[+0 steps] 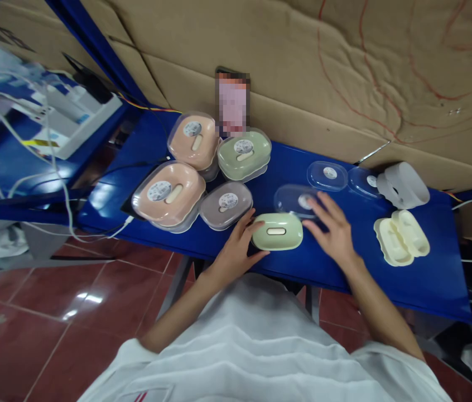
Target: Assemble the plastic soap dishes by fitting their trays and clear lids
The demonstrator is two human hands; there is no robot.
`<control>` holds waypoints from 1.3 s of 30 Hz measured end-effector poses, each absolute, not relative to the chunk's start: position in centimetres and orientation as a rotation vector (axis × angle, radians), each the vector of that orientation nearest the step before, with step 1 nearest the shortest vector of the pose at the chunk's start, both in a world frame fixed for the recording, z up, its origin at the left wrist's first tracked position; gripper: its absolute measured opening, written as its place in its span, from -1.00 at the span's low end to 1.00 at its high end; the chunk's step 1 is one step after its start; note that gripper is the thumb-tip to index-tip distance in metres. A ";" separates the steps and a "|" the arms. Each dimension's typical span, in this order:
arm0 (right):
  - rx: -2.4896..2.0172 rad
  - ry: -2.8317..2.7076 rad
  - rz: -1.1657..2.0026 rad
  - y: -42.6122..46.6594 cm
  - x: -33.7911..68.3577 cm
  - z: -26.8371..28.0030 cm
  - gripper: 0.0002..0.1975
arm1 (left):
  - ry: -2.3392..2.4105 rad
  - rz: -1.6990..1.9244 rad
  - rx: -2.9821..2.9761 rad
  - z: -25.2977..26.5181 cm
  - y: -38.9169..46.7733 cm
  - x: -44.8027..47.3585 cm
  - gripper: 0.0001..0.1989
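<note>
A small light-green soap box (283, 241) with a pale oval button on top lies near the table's front edge. My left hand (236, 245) grips its left end, thumb at the near side and fingers over the far edge. Just behind the box, a clear plastic lid (288, 200) with a round label is slightly blurred. My right hand (333, 234) has its fingers on the lid's right end, holding it; the exact grip is hard to see. A grey soap box (215, 215) under a clear cover sits beside my left hand.
Two peach boxes (186, 204) and a larger green box (236, 162), all covered, stand at the left. Farther right are two clear lids (317, 174), grey container parts (414, 187) and cream trays (395, 254). A phone (232, 103) leans on the cardboard. Cables (58, 184) hang leftward.
</note>
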State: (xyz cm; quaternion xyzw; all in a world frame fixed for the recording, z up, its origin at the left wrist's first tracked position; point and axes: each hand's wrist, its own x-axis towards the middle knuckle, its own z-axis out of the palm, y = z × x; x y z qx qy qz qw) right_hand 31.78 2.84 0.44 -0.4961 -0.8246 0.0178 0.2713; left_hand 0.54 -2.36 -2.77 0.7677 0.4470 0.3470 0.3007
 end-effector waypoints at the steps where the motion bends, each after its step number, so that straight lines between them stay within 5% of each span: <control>1: -1.286 -2.264 0.087 1.0 30.9 0.2 -0.30 | 1.197 0.925 2.015 -2.8 -2.2 0.6 -0.14; 4: -1.218 -2.391 0.125 -2.4 29.2 -0.7 -0.15 | 1.192 0.934 2.029 -2.9 -1.8 0.8 0.03; 9: -1.127 -2.511 -0.005 -2.9 29.2 -1.3 -0.03 | 1.185 0.884 2.086 -3.2 -1.8 0.6 -0.03; 31: -1.043 -2.502 0.181 -2.2 29.6 -1.3 0.04 | 1.213 1.113 2.198 -2.0 -3.1 -0.5 -0.17; 39: -0.976 -2.338 0.370 1.4 23.3 0.9 0.02 | 1.692 1.440 1.977 -0.3 -3.7 -2.6 -0.10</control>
